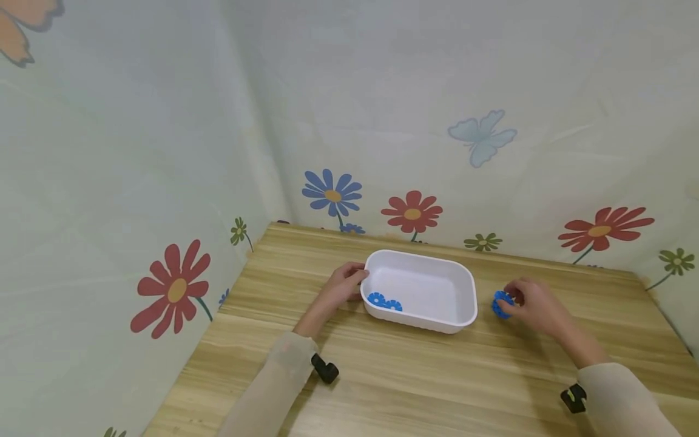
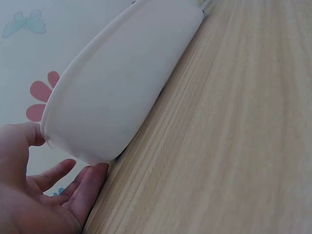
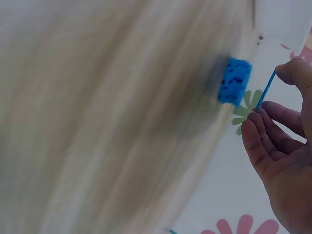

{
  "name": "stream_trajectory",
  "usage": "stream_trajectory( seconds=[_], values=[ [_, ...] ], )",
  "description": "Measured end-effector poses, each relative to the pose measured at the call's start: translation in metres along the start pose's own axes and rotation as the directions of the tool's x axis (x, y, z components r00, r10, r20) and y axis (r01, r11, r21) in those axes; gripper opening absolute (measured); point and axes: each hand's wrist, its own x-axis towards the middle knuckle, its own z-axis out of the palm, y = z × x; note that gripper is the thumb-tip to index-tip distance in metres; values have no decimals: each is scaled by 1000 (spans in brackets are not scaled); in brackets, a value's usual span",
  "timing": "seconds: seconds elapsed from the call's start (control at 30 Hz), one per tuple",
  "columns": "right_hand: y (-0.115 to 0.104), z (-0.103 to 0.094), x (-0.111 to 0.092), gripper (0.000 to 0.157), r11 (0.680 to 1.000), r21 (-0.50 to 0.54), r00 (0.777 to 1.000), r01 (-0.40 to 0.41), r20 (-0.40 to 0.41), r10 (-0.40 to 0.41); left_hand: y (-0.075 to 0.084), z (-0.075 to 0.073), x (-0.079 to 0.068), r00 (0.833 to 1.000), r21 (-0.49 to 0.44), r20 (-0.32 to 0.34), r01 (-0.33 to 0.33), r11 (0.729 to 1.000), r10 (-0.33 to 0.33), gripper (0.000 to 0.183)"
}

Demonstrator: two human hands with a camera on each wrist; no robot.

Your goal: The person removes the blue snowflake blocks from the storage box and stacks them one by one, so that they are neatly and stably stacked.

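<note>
A white plastic tub sits on the table, with a few blue notched discs lying in its near left corner. My left hand holds the tub's left end. In the left wrist view the thumb is at the rim, and the fingertips touch low on the wall by the tabletop. To the right of the tub, my right hand pinches one thin blue disc between thumb and fingers. Beside that disc, a short stack of blue discs stands on the table; the hand partly covers it in the head view.
The wooden table ends at the back and left against pale cloth walls printed with flowers and a butterfly. A black wrist strap shows on the left sleeve, another on the right.
</note>
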Motion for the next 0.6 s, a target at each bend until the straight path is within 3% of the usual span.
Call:
stream_trajectory(
  seconds=[0.23,0.6],
  values=[
    [8,6,-7,38,999,-18,999,-32,14,32,0,0,-1,1000,-2,-3,0,1000,0,45],
    [11,16,-9,34,998,-63,999,26,-31,-28,-1,1,-1,1000,10,-10,6,1000,-6,46]
  ],
)
